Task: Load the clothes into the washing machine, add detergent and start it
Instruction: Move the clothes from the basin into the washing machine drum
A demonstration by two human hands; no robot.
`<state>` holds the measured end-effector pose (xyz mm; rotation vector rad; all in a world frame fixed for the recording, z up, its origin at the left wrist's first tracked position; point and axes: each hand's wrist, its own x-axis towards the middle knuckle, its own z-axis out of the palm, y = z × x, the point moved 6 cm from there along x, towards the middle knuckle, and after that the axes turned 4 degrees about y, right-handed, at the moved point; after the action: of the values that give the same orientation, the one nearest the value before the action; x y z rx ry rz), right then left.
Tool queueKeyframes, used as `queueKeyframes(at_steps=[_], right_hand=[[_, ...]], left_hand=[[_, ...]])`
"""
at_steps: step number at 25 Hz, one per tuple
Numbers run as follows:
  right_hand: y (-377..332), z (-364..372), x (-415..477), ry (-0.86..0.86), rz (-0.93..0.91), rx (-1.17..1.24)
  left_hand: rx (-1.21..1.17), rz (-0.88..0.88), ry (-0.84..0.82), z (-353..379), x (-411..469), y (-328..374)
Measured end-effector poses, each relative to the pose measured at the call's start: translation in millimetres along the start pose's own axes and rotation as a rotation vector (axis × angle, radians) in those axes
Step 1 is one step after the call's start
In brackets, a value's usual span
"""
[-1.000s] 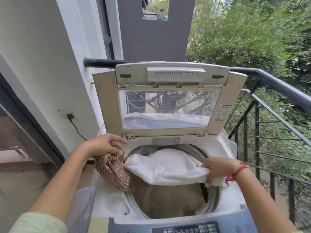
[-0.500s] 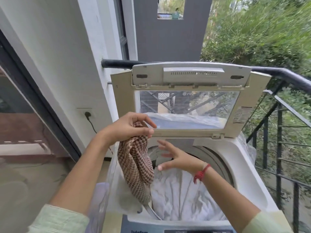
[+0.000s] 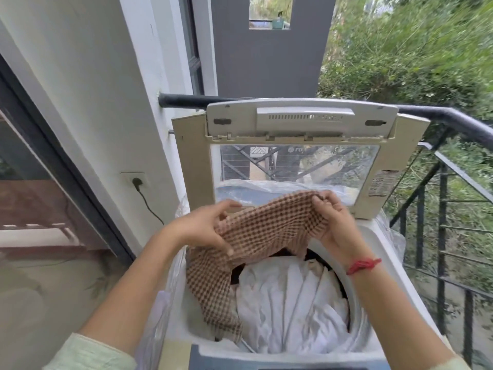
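Note:
A top-loading washing machine (image 3: 378,244) stands before me with its lid (image 3: 298,121) raised upright. White cloth (image 3: 290,311) fills the drum. Above the opening I hold a brown-and-cream checked cloth (image 3: 256,231) stretched between both hands. My left hand (image 3: 205,228) grips its left end, and my right hand (image 3: 333,217), with a red thread on the wrist, pinches its upper right edge. The cloth's lower part hangs down over the drum's left rim.
A black balcony railing (image 3: 453,121) runs behind and to the right of the machine. A white wall with a socket and plugged cable (image 3: 137,181) is on the left, beside a dark sliding door frame (image 3: 66,166). Clear plastic sheeting (image 3: 160,311) drapes the machine's sides.
The white cloth dropped into the drum and my right hand let it go. My left hand lifted the checked cloth, then my right hand took its other end and spread it out.

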<state>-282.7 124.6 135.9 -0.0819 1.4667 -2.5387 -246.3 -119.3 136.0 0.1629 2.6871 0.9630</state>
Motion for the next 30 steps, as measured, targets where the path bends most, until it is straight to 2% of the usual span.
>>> queueKeyframes(at_steps=[4, 6, 7, 10, 11, 13, 15, 17, 18, 20, 22, 23, 25, 27, 28, 29, 30], right_hand=[[-75, -29, -17, 0.107, -0.263, 0.051], [-100, -64, -24, 0.188, -0.288, -0.025], [-100, -84, -24, 0.241, -0.240, -0.152], [-58, -142, -17, 0.298, 0.055, -0.707], [-42, -158, -12, 0.288, 0.110, -0.820], [-25, -179, 1, 0.322, 0.091, -0.955], [-34, -190, 12, 0.458, -0.017, -1.036], [-52, -190, 15, 0.563, -0.121, -0.911], [-57, -189, 14, 0.549, -0.143, -0.816], [-50, -180, 10, 0.377, -0.064, -0.711], [-19, -173, 0, 0.125, 0.137, -0.733], [2, -174, -7, 0.011, 0.261, -0.840], [45, -178, -22, -0.274, 0.474, -1.290], [88, -183, -36, -0.687, 0.667, -1.810], [105, -182, -44, -0.907, 0.705, -2.027], [117, -178, -49, -1.048, 0.712, -2.148], [126, -174, -51, -1.078, 0.727, -2.187]], left_hand=[[0.235, -0.015, -0.175, 70, 38, -27], [0.156, -0.057, -0.172, 88, 45, -45], [0.096, -0.061, -0.137, 89, 48, -52], [0.084, -0.039, 0.059, 73, 65, -57], [0.078, -0.037, 0.114, 68, 73, -57], [0.045, -0.087, 0.251, 52, 91, -60], [-0.060, -0.184, 0.445, 28, 101, -64], [-0.100, -0.184, 0.601, 4, 98, -57], [-0.105, -0.120, 0.631, -4, 93, -49], [-0.080, 0.039, 0.543, 3, 77, -37], [-0.003, 0.081, 0.305, 40, 59, -40], [0.076, 0.058, 0.172, 64, 53, -49], [0.312, 0.004, -0.169, 118, 42, -68], [0.543, -0.029, -0.461, 166, 28, -81], [0.648, -0.020, -0.533, 184, 24, -83], [0.724, 0.010, -0.549, 196, 23, -80], [0.774, 0.043, -0.546, 203, 24, -73]])
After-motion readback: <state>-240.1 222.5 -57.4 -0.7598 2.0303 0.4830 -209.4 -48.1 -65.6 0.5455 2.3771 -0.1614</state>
